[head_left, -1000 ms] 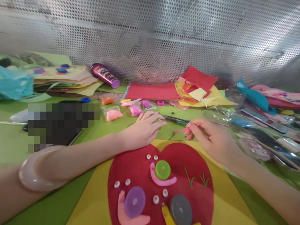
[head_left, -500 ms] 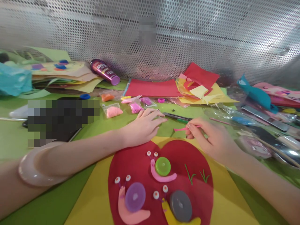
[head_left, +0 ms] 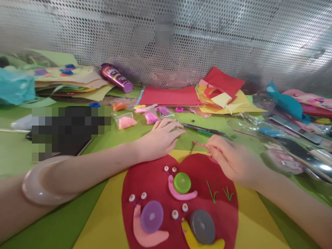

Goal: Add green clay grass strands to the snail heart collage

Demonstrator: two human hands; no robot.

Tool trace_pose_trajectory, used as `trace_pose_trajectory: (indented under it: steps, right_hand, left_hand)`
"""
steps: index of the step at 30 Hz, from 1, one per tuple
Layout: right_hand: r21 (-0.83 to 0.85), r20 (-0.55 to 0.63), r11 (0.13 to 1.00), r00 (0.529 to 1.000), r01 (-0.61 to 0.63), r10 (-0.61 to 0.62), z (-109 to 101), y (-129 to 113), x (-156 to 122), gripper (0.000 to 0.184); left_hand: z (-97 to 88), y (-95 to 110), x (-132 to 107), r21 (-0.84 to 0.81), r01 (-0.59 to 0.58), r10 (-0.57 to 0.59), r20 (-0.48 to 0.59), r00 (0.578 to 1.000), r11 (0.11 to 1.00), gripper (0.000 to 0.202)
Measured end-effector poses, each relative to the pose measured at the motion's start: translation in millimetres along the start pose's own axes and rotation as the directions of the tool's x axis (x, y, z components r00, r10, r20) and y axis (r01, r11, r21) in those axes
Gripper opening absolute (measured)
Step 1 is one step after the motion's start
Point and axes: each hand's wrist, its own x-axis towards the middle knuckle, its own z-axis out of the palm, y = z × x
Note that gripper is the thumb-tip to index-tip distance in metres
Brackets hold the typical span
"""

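My right hand [head_left: 228,157] is closed around a thin pink clay modelling tool [head_left: 199,143], its flared tip pointing left just above the top edge of the red paper heart [head_left: 153,180]. Palm down, my left hand [head_left: 163,140] rests at the heart's upper left edge with its fingers stretched out. Mounted on yellow paper [head_left: 100,221], the heart carries a pink snail with a green cap shell [head_left: 182,183], a peach snail with a purple shell [head_left: 152,217] and a yellow snail with a grey shell [head_left: 202,226]. Green grass blades [head_left: 213,193] lie at its right side.
Beyond my hands lie a craft knife [head_left: 203,129], bags of pink clay [head_left: 151,117] and peach clay [head_left: 126,121], and red paper [head_left: 169,95]. A purple bottle [head_left: 116,77] leans at the back. Plastic packaging and a phone-like black object [head_left: 293,152] crowd the right.
My right hand has turned slightly, its fingers curling more over the pink tool. My left hand stays almost still. The whole view has shifted a little.
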Motion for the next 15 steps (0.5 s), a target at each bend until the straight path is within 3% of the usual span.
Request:
trace_pose_trajectory:
  steps: [15]
  right_hand:
    - [0.032,0.047,0.993,0.993,-0.111,0.109,-2.3,-1.1,9.0,0.014]
  left_hand:
    - [2.2,-1.1,-1.3,0.01,-0.007,0.007,-0.013,1.0,1.0,0.032]
